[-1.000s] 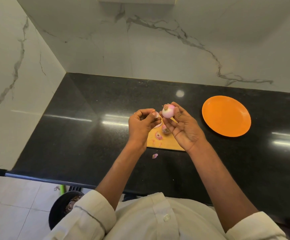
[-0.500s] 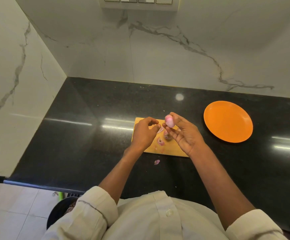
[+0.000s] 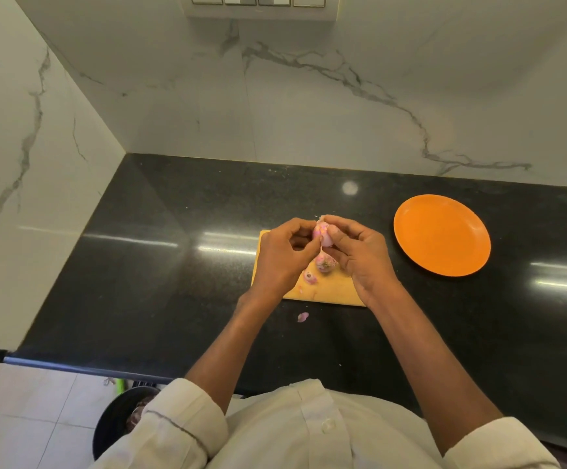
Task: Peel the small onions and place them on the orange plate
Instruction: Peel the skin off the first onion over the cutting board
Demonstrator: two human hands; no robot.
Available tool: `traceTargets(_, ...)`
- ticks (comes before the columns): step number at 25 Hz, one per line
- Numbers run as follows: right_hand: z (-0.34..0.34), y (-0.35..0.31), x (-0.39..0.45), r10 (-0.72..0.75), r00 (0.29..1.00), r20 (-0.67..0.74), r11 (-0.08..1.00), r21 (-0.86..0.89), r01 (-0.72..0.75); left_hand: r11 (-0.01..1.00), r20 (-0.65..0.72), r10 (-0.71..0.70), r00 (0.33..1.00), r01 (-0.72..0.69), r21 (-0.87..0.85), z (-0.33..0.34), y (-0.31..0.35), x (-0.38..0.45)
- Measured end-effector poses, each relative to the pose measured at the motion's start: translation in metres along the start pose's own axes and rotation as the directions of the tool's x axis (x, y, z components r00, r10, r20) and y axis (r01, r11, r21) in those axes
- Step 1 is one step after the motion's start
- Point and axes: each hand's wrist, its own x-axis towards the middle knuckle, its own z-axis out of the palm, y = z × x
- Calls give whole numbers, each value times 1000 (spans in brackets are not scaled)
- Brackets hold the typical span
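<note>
No text, label, brand, number or sign can be read anywhere in the view. The round orange plate point(image 3: 442, 235), the yellow wooden cutting board point(image 3: 329, 292), the polished black stone bench point(image 3: 180, 282) and the white marble wall with grey veins point(image 3: 309, 96) all have plain surfaces without any writing. The white switch panel point(image 3: 258, 5) at the top edge of the view also carries no mark that can be made out.
</note>
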Motion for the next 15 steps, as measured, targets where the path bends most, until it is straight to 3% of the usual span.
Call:
traceTargets(5, 0, -6, -2, -75, 997, 0, 996, -47, 75, 979, -52, 120, 991, -110, 174, 6, 10, -3)
traceTargets(9, -3, -7, 0, -65, 998, 3, 997, -32, 66, 955, -60, 138, 989, -117, 273, 11, 19, 1)
traceTargets(12, -4, -9, 2, -63, 998, 18, 998, -22, 64, 965, -121, 106, 987, -73, 251, 10, 19, 8)
traceTargets(15, -4, -9, 1, -66, 998, -10, 998, -10, 66, 991, -62, 42, 997, -33, 132, 4, 15, 10)
